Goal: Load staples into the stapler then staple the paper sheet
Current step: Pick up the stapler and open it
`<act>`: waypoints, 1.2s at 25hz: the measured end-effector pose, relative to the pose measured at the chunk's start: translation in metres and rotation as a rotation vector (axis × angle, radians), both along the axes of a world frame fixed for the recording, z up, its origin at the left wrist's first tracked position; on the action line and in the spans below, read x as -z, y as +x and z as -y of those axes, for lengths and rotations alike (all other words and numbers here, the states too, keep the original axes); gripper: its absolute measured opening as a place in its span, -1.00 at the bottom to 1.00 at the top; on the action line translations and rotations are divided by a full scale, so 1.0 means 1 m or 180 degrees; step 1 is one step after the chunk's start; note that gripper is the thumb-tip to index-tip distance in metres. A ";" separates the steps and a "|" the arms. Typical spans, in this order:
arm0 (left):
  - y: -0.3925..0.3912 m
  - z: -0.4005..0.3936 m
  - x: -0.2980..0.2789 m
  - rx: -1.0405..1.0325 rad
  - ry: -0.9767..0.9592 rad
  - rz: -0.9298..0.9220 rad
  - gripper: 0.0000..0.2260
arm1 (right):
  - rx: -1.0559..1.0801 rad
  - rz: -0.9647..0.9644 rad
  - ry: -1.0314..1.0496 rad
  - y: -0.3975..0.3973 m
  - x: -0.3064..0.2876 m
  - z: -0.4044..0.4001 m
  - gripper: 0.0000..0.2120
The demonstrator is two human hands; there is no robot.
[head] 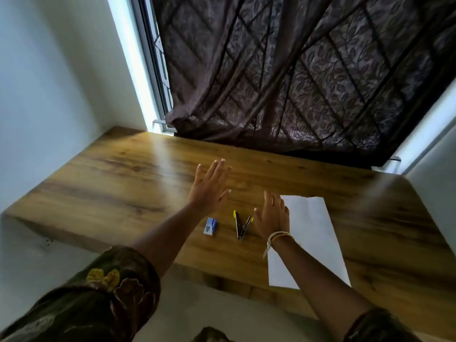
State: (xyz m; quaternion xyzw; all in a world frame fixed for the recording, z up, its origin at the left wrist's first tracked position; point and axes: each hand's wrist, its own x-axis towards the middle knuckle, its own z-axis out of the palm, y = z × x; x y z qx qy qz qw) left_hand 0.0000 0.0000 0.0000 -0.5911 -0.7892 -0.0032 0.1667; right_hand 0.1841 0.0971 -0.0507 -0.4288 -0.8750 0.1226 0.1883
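The stapler lies on the wooden tabletop with its two arms swung apart in a V, yellow tips pointing away from the person, so the magazine looks already laid open for loading. Nothing holds it. The right hand hovers just to its right, fingers spread and nearly straight, its grip fully open and empty; whether the thumb side brushes the stapler's nearer arm I cannot tell. Left of that grip, past the stapler, sits the small blue staple box, closed as far as can be seen. The left hand hangs beyond the box and a little further from the person, palm down, fingers fanned wide, its grip likewise open and holding nothing. To the right of the right hand and partly under its wrist lies the white paper sheet, flat, its near end reaching past the tabletop's front edge.

By my judgement the task stands at its very start: no staples are out and the paper is unstapled. The next move calls for the left hand to drop onto the box and pinch it, and for the right to steady the stapler, then a strip must be drawn out and laid into the open channel before the arms are shut
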 end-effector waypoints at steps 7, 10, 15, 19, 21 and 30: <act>-0.001 0.030 0.041 -0.0304 -0.0202 0.0537 -0.46 | 0.0634 -0.0364 -0.1607 -0.018 0.024 0.038 -0.33; -0.011 0.038 0.056 -0.0371 -0.0339 0.0863 -0.53 | 0.0474 0.0067 -0.1508 -0.026 0.035 0.043 -0.24; -0.048 0.045 0.078 -0.0453 -0.0448 0.1264 -0.57 | 0.0401 0.0524 -0.1065 -0.039 0.038 0.039 -0.30; -0.075 0.051 0.094 -0.0283 -0.0633 0.1457 -0.51 | 0.0460 0.0509 -0.0976 -0.061 0.043 0.035 -0.33; -0.088 0.052 0.099 -0.0137 -0.0604 0.1396 -0.52 | 0.0413 0.0475 -0.0848 -0.069 0.047 0.034 -0.34; -0.097 0.055 0.125 -0.0218 -0.0116 0.1752 -0.52 | 0.0542 -0.0082 -0.0145 -0.070 0.069 0.047 -0.42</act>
